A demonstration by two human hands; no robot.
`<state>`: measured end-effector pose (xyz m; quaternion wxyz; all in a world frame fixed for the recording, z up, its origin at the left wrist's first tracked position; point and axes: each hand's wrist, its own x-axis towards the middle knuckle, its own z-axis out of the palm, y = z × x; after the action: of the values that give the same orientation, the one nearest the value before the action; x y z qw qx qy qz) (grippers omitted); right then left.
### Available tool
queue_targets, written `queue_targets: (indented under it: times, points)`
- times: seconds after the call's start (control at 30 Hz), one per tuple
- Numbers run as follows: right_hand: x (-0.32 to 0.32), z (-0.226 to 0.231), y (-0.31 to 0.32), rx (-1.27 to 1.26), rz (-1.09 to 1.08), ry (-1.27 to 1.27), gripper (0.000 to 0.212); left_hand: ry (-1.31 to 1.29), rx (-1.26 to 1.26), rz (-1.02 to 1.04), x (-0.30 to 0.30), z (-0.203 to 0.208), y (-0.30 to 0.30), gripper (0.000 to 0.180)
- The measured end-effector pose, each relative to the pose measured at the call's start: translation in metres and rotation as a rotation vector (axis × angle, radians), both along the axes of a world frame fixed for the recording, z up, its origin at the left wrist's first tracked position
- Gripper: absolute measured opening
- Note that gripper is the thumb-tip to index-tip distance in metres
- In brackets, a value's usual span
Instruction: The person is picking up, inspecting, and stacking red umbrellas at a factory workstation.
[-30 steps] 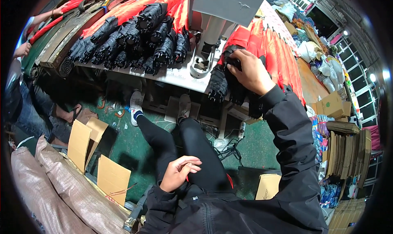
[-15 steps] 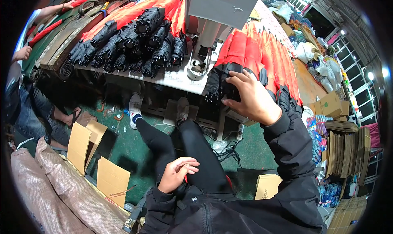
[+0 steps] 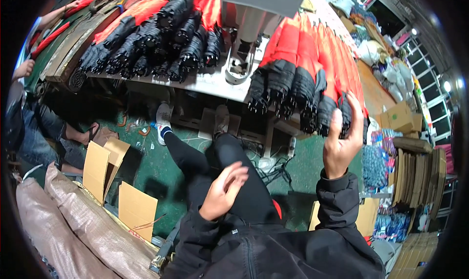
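Note:
Folded red umbrellas with black gathered ends lie in two heaps on the white table. The right heap (image 3: 298, 44) points its black ends toward me. My right hand (image 3: 343, 138) is raised in front of the black ends at that heap's right side, thumb and fingers apart. Whether the fingertips touch an umbrella there I cannot tell. Over my lap hovers my left hand (image 3: 224, 191), its fingers loosely stretched and nothing in them. The left heap (image 3: 161, 37) lies beyond reach of both hands. Between the heaps stands a grey machine (image 3: 264, 3) with a round metal base (image 3: 238, 74).
At the left edge another person's hand (image 3: 23, 69) is beside a wooden bench (image 3: 80, 47). Woven sacks (image 3: 93, 220) and open cardboard boxes (image 3: 95, 169) stand on my left. Flattened cardboard (image 3: 415, 176) is stacked at the right. Cables (image 3: 273, 174) trail under the table.
My right hand has drawn off the black ends at the right heap's left side and moved right and nearer. My left hand has risen slightly and its fingers have spread.

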<state>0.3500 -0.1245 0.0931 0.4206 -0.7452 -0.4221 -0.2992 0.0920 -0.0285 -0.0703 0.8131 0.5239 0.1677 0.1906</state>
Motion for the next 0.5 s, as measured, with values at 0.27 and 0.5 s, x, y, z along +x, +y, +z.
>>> queue_targets:
  times: [0.27, 0.5]
  points:
    - [0.006, -0.086, -0.032, -0.091, -0.129, -0.176, 0.053, -0.048, 0.284, 0.354, 0.117, 0.023, 0.031, 0.076]
    - [0.048, -0.134, 0.004, 0.117, -0.179, -0.276, 0.054, -0.045, 0.109, 0.414, 0.162, 0.066, -0.002, 0.085]
